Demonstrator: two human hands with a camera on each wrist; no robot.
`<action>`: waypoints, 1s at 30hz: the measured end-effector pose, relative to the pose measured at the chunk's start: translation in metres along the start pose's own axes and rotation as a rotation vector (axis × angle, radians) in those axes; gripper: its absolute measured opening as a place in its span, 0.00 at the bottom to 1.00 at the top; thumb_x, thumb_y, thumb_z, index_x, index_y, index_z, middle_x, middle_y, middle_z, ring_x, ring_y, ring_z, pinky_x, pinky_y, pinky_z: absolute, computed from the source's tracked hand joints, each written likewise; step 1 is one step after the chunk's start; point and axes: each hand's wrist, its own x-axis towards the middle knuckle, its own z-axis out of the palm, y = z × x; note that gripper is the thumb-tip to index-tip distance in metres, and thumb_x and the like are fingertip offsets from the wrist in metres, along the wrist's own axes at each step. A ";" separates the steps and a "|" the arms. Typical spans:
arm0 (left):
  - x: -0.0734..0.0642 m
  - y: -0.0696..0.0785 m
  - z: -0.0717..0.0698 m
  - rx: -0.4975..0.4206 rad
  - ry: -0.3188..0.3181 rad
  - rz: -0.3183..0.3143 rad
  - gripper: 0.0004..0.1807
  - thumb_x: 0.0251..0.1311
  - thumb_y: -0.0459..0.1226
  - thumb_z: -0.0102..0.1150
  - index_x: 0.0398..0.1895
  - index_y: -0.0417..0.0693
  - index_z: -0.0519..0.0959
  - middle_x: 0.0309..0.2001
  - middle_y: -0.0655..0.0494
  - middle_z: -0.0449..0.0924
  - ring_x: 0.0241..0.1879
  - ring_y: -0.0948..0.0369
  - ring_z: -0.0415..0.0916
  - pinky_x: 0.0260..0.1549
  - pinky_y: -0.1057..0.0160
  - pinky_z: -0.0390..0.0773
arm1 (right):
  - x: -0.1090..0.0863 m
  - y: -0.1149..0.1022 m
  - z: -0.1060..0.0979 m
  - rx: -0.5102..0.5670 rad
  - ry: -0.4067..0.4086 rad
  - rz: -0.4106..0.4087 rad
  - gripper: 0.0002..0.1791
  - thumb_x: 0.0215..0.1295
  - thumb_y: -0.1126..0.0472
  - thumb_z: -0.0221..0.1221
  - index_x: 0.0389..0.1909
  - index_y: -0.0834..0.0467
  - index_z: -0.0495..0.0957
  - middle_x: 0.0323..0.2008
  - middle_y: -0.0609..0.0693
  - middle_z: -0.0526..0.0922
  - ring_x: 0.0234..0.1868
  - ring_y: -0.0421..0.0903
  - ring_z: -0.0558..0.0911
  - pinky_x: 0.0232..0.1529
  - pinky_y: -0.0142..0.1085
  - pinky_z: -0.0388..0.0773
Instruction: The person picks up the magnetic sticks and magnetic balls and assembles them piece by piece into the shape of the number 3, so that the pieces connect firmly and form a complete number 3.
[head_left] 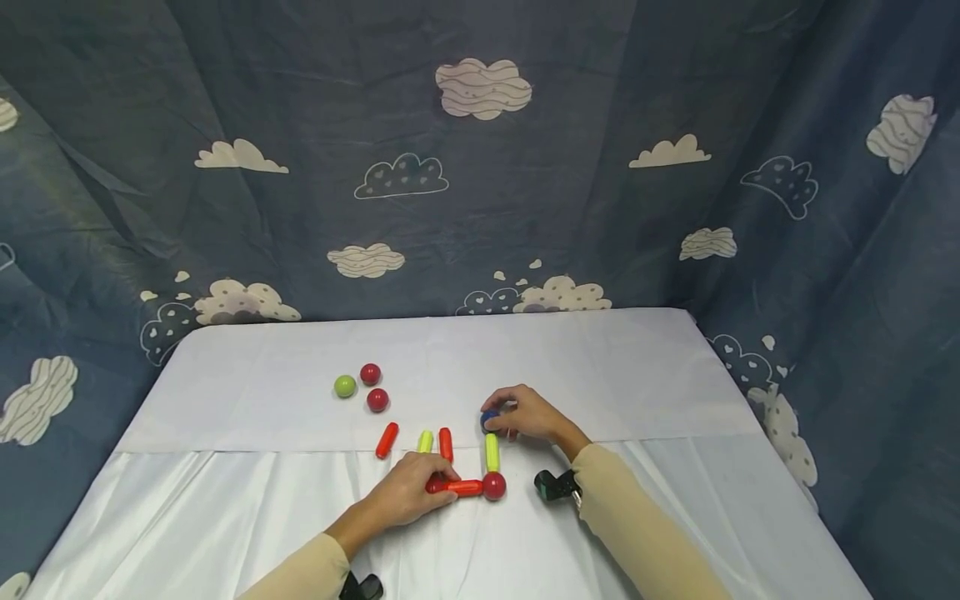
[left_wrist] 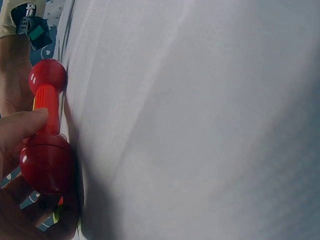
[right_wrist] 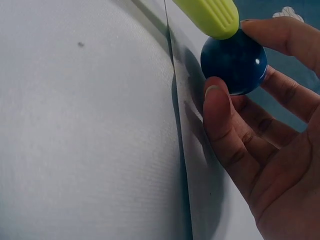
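Observation:
My left hand (head_left: 405,492) grips a red rod (head_left: 468,488) and the red ball (left_wrist: 47,167) at its left end, thumb lying on the rod. At the rod's right end sits another red ball (head_left: 494,486). From that ball a yellow-green rod (head_left: 492,452) runs away from me to a blue ball (right_wrist: 232,65). Thumb and fingers of my right hand (head_left: 528,415) pinch this blue ball, which touches the rod's tip in the right wrist view. The left hand partly hides its red ball in the head view.
Just beyond the left hand lie a loose red rod (head_left: 387,440), a yellow-green rod (head_left: 425,441) and another red rod (head_left: 446,443). Farther back rest a green ball (head_left: 345,386) and two red balls (head_left: 371,374). A white cloth (head_left: 225,400) covers the table, with a cloud-patterned curtain (head_left: 570,208) behind.

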 end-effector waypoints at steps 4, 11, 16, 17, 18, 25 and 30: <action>0.001 0.000 -0.001 0.000 0.009 0.008 0.09 0.55 0.40 0.68 0.38 0.50 0.83 0.29 0.69 0.74 0.29 0.68 0.65 0.30 0.68 0.66 | 0.002 -0.001 0.000 -0.015 0.001 -0.015 0.15 0.57 0.63 0.66 0.46 0.61 0.80 0.39 0.52 0.79 0.27 0.44 0.78 0.28 0.36 0.77; 0.001 0.000 -0.002 -0.007 0.002 -0.003 0.09 0.55 0.40 0.69 0.38 0.50 0.83 0.29 0.68 0.75 0.29 0.68 0.65 0.30 0.67 0.66 | 0.003 -0.001 0.001 -0.029 0.001 -0.012 0.15 0.57 0.64 0.66 0.46 0.62 0.81 0.39 0.52 0.79 0.27 0.43 0.78 0.27 0.35 0.77; 0.000 0.000 -0.001 -0.007 -0.004 -0.015 0.09 0.55 0.41 0.69 0.38 0.51 0.83 0.29 0.69 0.73 0.30 0.67 0.64 0.32 0.67 0.65 | 0.001 -0.001 0.002 -0.042 -0.004 -0.024 0.16 0.57 0.63 0.66 0.46 0.63 0.80 0.39 0.53 0.79 0.27 0.43 0.77 0.27 0.34 0.76; 0.000 0.000 -0.001 -0.004 -0.002 -0.013 0.09 0.55 0.41 0.69 0.38 0.51 0.83 0.29 0.69 0.73 0.30 0.67 0.64 0.32 0.66 0.64 | 0.001 -0.001 0.002 -0.047 -0.004 -0.027 0.16 0.57 0.63 0.66 0.46 0.62 0.81 0.39 0.53 0.79 0.27 0.43 0.77 0.28 0.34 0.76; 0.001 0.000 -0.002 -0.001 0.000 -0.010 0.09 0.55 0.41 0.69 0.38 0.50 0.83 0.29 0.69 0.73 0.31 0.66 0.64 0.32 0.66 0.64 | 0.000 -0.001 0.001 -0.052 -0.003 -0.030 0.16 0.57 0.63 0.66 0.46 0.62 0.81 0.39 0.53 0.79 0.27 0.43 0.76 0.28 0.34 0.76; 0.003 0.001 -0.004 -0.006 0.003 -0.008 0.09 0.55 0.40 0.68 0.38 0.50 0.83 0.29 0.68 0.74 0.30 0.67 0.64 0.32 0.66 0.65 | 0.001 -0.002 0.001 -0.061 0.010 -0.037 0.15 0.56 0.63 0.67 0.45 0.61 0.81 0.39 0.51 0.79 0.27 0.43 0.76 0.27 0.35 0.76; 0.001 0.000 -0.002 -0.017 -0.009 -0.009 0.09 0.55 0.41 0.68 0.38 0.50 0.83 0.29 0.68 0.74 0.30 0.68 0.64 0.32 0.67 0.65 | -0.001 0.001 0.004 -0.057 0.014 -0.037 0.15 0.56 0.62 0.67 0.45 0.61 0.81 0.39 0.51 0.79 0.28 0.43 0.76 0.27 0.35 0.76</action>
